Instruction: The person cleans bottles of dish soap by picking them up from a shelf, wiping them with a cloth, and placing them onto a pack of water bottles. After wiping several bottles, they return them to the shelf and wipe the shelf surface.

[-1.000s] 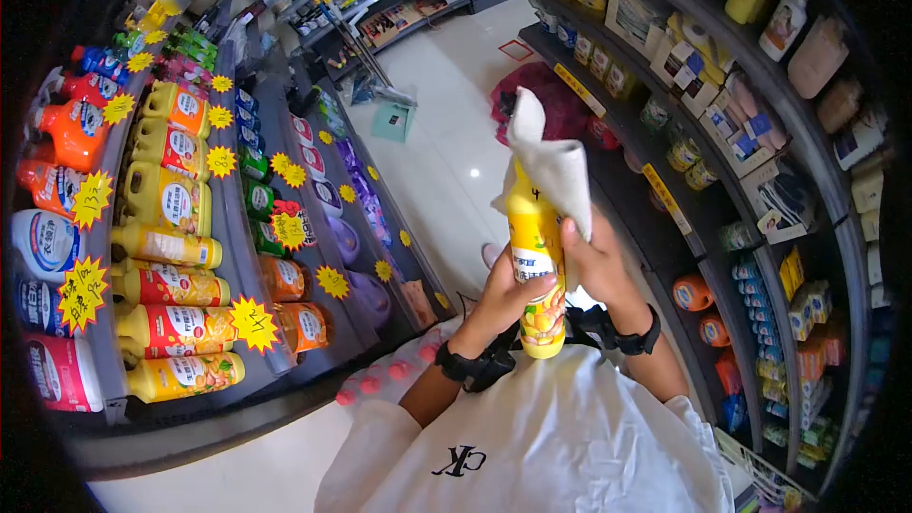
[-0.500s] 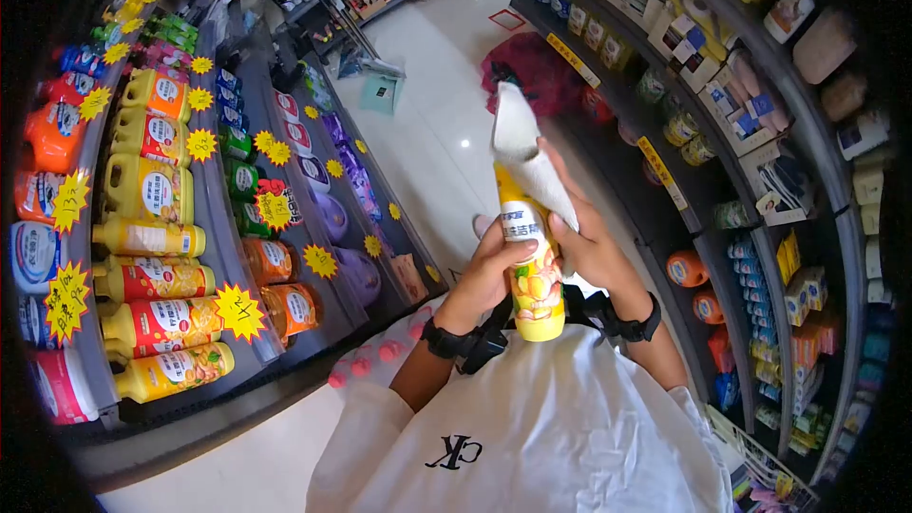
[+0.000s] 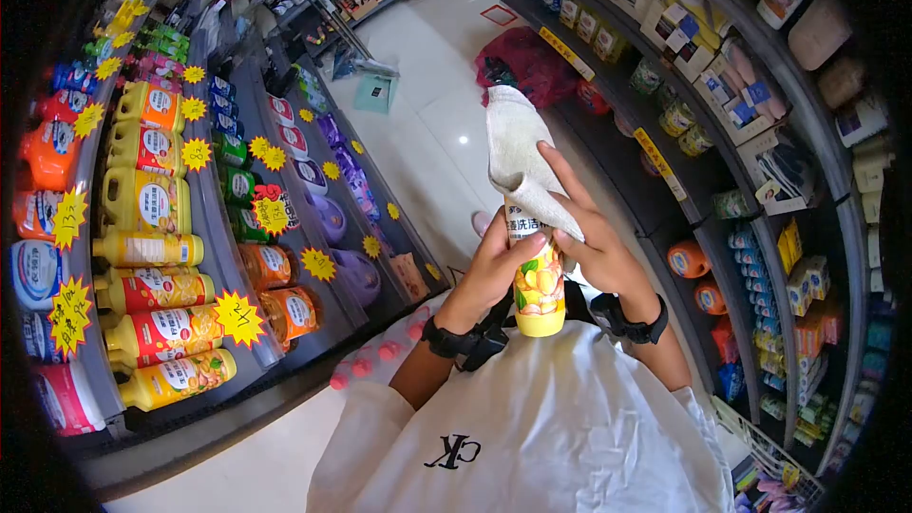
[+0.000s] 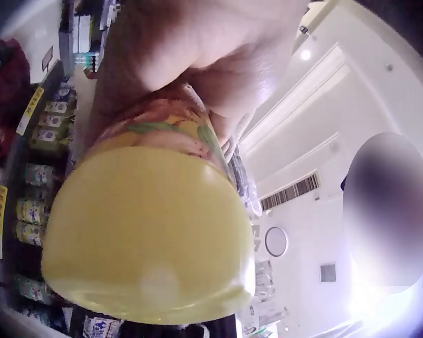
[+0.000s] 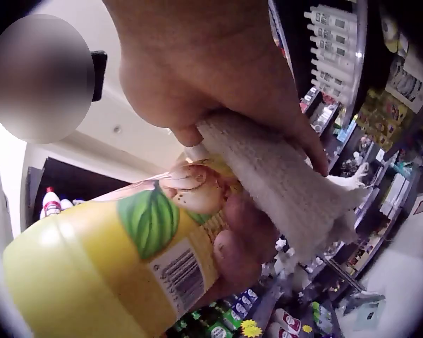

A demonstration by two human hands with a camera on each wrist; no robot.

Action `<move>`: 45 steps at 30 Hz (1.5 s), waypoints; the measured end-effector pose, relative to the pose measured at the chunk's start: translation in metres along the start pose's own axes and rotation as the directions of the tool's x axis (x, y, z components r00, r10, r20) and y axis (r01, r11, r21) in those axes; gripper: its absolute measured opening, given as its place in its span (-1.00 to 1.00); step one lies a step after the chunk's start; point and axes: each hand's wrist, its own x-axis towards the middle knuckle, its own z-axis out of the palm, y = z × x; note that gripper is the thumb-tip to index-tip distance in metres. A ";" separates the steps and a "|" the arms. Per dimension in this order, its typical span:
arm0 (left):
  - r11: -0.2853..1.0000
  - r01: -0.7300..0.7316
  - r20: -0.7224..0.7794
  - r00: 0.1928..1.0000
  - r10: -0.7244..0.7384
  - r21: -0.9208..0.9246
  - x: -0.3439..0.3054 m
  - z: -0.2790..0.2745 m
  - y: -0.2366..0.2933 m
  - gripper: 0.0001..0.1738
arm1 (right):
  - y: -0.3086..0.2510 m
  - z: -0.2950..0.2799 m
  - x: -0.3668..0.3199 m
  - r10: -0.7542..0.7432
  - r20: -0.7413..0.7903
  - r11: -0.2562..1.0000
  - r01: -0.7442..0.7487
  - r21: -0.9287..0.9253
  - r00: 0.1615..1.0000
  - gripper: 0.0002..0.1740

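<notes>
My left hand (image 3: 486, 271) grips a yellow dish soap bottle (image 3: 540, 304) round its middle, thumb across the printed label. The bottle's base (image 4: 148, 232) points toward my body and fills much of the left wrist view. A white cloth (image 3: 521, 147) lies over the bottle's upper end and hides its neck and cap. With my right hand (image 3: 600, 247) I hold the cloth against the bottle, index finger stretched along it. From the right wrist, the cloth (image 5: 289, 190) bunches under the right palm, and left fingertips (image 5: 233, 257) curl round the bottle by its barcode.
To my left, a shelf holds yellow bottles (image 3: 171, 328) and jugs with star-shaped price tags (image 3: 237, 319). Shelving with boxes (image 3: 741, 95) and orange containers (image 3: 689, 259) runs along the right. A dark red bag (image 3: 532, 71) lies on the aisle floor, and a wire basket (image 3: 769, 446) stands at lower right.
The cloth has come down over the bottle's upper end, covering the yellow neck that showed before. My right hand has shifted up along the cloth, while the left keeps its grip.
</notes>
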 end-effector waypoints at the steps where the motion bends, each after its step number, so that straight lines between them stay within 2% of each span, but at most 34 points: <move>1: 1.000 0.012 0.005 1.000 -0.012 -0.008 -0.001 0.002 0.002 -0.53 | 0.002 -0.001 -0.001 -0.031 0.002 0.999 0.031 -0.010 1.000 -0.36; 3: 0.994 -0.021 -0.016 1.000 0.023 0.104 0.001 0.002 -0.003 -0.52 | 0.008 -0.005 -0.002 -0.089 0.002 0.995 0.089 -0.032 0.996 -0.44; 6: 0.958 -0.055 0.006 0.998 0.056 0.282 0.003 0.001 -0.008 -0.51 | 0.007 -0.013 0.005 -0.127 -0.049 0.990 0.130 0.048 0.991 -0.30; 9: 0.923 -0.030 0.042 0.999 0.015 0.385 0.007 -0.002 -0.014 -0.45 | 0.020 -0.012 0.010 -0.057 -0.246 0.998 0.054 -0.021 0.967 -0.23; 10: 0.897 -0.021 0.056 0.998 -0.004 0.443 0.008 -0.002 -0.015 -0.43 | 0.027 -0.007 0.013 -0.001 -0.372 0.996 0.035 0.083 0.928 -0.21; 13: 0.847 -0.053 0.062 0.998 0.023 0.528 0.011 -0.001 -0.018 -0.40 | 0.034 -0.012 0.014 0.221 -0.413 0.936 -0.073 0.345 0.884 -0.19; 14: 0.836 -0.064 0.074 0.997 0.028 0.545 0.012 -0.003 -0.021 -0.40 | 0.044 -0.012 0.014 0.294 -0.438 0.889 -0.075 0.452 0.849 -0.29; 15: 0.825 -0.075 0.087 0.996 0.032 0.561 0.013 -0.003 -0.020 -0.39 | 0.046 -0.017 0.014 0.372 -0.363 0.828 -0.129 0.546 0.854 -0.36; 17: 0.795 0.026 0.068 0.994 -0.084 0.606 0.011 0.002 -0.012 -0.39 | 0.047 -0.026 0.013 0.501 -0.188 0.670 -0.241 0.702 0.845 -0.49; 18: 0.776 0.073 0.056 0.989 -0.139 0.627 0.011 0.005 -0.008 -0.38 | 0.038 -0.024 0.017 0.516 -0.263 0.643 -0.165 0.748 0.815 -0.64; 21: 0.786 0.051 0.094 0.986 -0.138 0.616 0.014 0.001 -0.009 -0.38 | 0.040 -0.027 0.018 0.533 -0.354 0.645 -0.099 0.757 0.769 -0.65; 22: 0.834 0.158 0.075 0.970 -0.232 0.529 0.013 -0.002 -0.008 -0.35 | 0.043 -0.033 0.018 0.537 -0.374 0.654 -0.093 0.751 0.756 -0.67; 25: 0.891 0.103 0.172 0.965 -0.197 0.442 0.010 -0.016 -0.014 -0.35 | 0.043 -0.055 0.021 0.507 -0.441 0.634 0.026 0.773 0.741 -0.69; 26: 0.895 0.159 0.173 0.953 -0.250 0.417 0.010 -0.017 -0.011 -0.36 | 0.044 -0.061 0.024 0.500 -0.456 0.628 0.054 0.776 0.736 -0.68; 29: 0.899 0.351 0.127 0.911 -0.393 0.261 0.015 -0.005 -0.003 -0.35 | 0.053 -0.069 0.032 0.473 -0.348 0.513 0.069 0.856 0.809 -0.65; 30: 0.893 0.444 0.237 0.862 -0.449 0.078 0.018 -0.001 0.001 -0.33 | 0.061 -0.070 0.034 0.467 -0.267 0.378 0.082 0.922 0.843 -0.63; 31: 0.899 0.437 0.251 0.873 -0.419 -0.019 0.020 0.000 -0.002 -0.31 | 0.068 -0.067 0.036 0.471 -0.208 0.243 0.101 0.965 0.857 -0.59; 33: 0.891 0.400 0.260 0.903 -0.343 -0.215 0.021 0.001 -0.010 -0.28 | 0.075 -0.051 0.041 0.477 -0.177 0.099 0.147 0.984 0.861 -0.52; 34: 0.890 0.412 0.261 0.896 -0.358 -0.195 0.024 0.004 -0.002 -0.32 | 0.076 -0.042 0.042 0.511 -0.150 0.091 0.121 0.988 0.846 -0.42; 37: 0.964 0.256 0.030 0.965 -0.259 0.072 0.028 -0.003 -0.008 -0.37 | 0.087 -0.017 0.047 0.474 -0.114 0.225 0.006 0.974 0.873 -0.40; 38: 0.943 0.241 -0.135 0.967 -0.214 0.230 0.026 -0.003 -0.006 -0.46 | 0.088 -0.012 0.047 0.488 -0.100 0.267 -0.039 0.963 0.867 -0.41; 39: 0.906 0.184 -0.250 0.964 -0.091 0.382 0.028 0.000 -0.004 -0.50 | 0.084 -0.007 0.049 0.503 -0.085 0.311 -0.088 0.946 0.860 -0.42; 40: 0.869 0.121 -0.303 0.952 0.035 0.481 0.033 -0.002 -0.007 -0.51 | 0.078 -0.003 0.053 0.516 -0.043 0.349 -0.164 0.922 0.856 -0.45; 41: 0.814 0.064 -0.339 0.926 0.168 0.578 0.037 -0.005 -0.007 -0.52 | 0.069 0.003 0.061 0.547 -0.080 0.409 -0.182 0.894 0.834 -0.48; 44: 0.622 0.195 -0.448 0.849 0.281 0.759 0.043 -0.006 0.011 -0.49 | 0.061 0.005 0.092 0.553 -0.140 0.540 -0.226 0.811 0.821 -0.46; 45: 0.588 0.184 -0.432 0.846 0.313 0.788 0.044 -0.010 0.017 -0.48 | 0.058 0.003 0.104 0.538 -0.147 0.568 -0.228 0.791 0.830 -0.44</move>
